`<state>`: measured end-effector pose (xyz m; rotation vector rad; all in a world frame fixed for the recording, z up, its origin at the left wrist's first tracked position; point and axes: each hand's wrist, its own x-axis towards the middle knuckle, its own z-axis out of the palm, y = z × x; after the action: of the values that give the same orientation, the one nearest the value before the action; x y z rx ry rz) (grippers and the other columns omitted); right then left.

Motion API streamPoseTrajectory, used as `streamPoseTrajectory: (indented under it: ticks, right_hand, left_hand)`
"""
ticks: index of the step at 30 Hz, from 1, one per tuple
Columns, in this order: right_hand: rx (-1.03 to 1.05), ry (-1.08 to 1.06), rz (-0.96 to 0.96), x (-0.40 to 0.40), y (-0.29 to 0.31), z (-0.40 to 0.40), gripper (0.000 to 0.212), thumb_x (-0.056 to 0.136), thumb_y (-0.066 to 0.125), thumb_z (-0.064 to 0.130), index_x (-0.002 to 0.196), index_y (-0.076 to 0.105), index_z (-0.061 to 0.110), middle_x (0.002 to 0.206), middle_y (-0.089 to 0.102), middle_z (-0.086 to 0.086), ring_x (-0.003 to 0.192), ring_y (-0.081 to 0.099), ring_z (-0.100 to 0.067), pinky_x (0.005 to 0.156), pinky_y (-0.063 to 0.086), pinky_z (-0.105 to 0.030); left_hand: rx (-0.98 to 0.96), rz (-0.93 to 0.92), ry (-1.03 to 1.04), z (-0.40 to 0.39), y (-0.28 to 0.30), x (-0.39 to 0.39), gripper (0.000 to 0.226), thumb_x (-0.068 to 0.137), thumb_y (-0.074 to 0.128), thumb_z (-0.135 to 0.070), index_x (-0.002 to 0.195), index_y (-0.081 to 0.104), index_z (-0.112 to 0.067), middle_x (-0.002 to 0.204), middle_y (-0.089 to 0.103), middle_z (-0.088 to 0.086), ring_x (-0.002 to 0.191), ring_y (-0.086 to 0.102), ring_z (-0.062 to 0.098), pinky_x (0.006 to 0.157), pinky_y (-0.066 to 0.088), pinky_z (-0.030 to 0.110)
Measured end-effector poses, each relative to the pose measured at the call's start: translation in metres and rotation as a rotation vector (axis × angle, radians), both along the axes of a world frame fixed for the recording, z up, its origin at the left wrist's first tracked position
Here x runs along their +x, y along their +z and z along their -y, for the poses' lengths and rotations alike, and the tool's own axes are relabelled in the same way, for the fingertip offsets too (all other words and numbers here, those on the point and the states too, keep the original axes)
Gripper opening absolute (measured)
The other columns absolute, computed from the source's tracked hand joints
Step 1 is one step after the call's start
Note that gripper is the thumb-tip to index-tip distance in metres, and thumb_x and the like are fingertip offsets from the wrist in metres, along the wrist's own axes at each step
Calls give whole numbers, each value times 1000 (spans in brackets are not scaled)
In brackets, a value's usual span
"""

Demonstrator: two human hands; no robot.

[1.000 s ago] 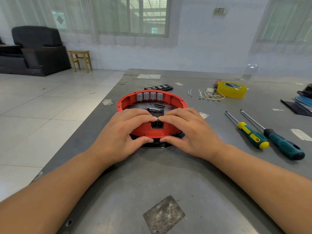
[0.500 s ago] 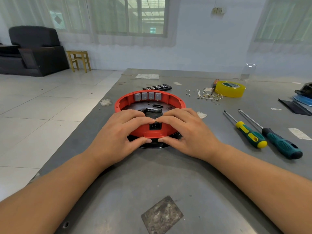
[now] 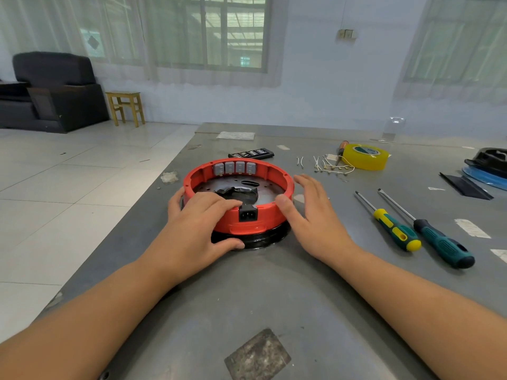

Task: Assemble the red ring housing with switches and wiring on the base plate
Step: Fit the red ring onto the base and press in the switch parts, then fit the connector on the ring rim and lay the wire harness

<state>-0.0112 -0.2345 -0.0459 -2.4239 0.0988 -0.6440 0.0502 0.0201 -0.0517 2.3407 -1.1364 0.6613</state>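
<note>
Red ring, black base, grey table

The ring housing [image 3: 274, 212] is red, with four grey switches [image 3: 234, 168] on its far wall and a black socket [image 3: 248, 215] near me; the base plate [image 3: 263, 237] is glossy black. On the grey table [image 3: 274, 297], right: yellow tape [image 3: 366, 157], a yellow-and-green screwdriver [image 3: 395, 231], a teal-and-black one [image 3: 441, 242].

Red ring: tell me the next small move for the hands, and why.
Probably bring the right hand back onto the red ring and press it level. That hand hangs open beside the ring with only its thumb near the rim, while the left hand alone grips the near-left side above the black base.
</note>
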Motion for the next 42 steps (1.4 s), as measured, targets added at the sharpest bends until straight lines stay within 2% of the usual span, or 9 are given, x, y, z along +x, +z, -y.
streamPoseTrajectory:
  ticks: [8,13,17,19,22,27,35,39,42]
  right_hand:
    - [541,-36,-135,-2,8,-4,108,76,50,90,157,34,20,155,49,3,136,55,-19,115,39,-37]
    - [1076,258,-80,-3,4,-16,53,89,78,39,132,53,22,116,77,0,106,75,-27,84,63,-36]
    - [1253,267,0,3,4,-16,55,88,80,21,134,49,21,110,78,-9,102,75,-36,88,62,-46]
    - [1276,238,65,7,2,-16,58,87,82,17,134,48,23,113,76,-13,102,75,-36,88,62,-48]
    - [1281,228,138,13,1,-12,67,79,85,18,133,48,29,114,73,-13,102,74,-35,90,61,-51]
    - [1253,282,188,26,2,-9,70,75,84,16,134,49,29,109,74,-8,98,73,-32,90,61,-49]
    - [1113,286,136,46,7,-3,67,80,82,23,137,49,35,129,68,-11,105,73,-27,88,61,-41]
    - [665,134,52,53,7,8,60,87,55,70,139,55,40,128,69,13,118,66,-12,104,53,-43]
    - [176,-128,20,60,-4,29,58,96,44,59,137,60,22,135,65,2,123,60,-16,107,45,-35]
  left_hand:
    - [-30,222,5,4,1,0,60,72,89,-46,118,70,-14,104,67,0,107,56,23,113,38,71]
    - [-10,433,54,6,0,1,43,86,75,-46,112,66,-13,96,62,3,106,55,26,120,26,72]
    - [-83,367,79,14,4,-5,62,75,91,-38,124,63,-12,129,61,11,137,48,34,126,18,66]
    - [-294,134,67,21,2,-12,97,64,98,-41,144,46,-22,162,31,9,156,20,33,130,9,53]
    - [-724,-400,66,28,2,-20,130,57,97,-59,157,15,-45,168,5,-20,158,12,10,126,18,40]
    - [-1229,-1290,-259,39,4,-8,102,77,91,-34,156,28,-41,145,64,5,118,72,29,107,53,50]
    - [-1416,-1401,-200,60,14,15,61,92,78,-16,145,50,-4,134,67,22,102,77,38,90,63,52]
    - [-1473,-1364,-163,72,15,24,57,93,78,-13,142,49,-5,134,67,19,106,76,37,90,64,51]
    - [-1498,-1319,-172,73,12,30,58,92,78,-9,140,45,-10,130,69,19,105,75,43,92,62,53]
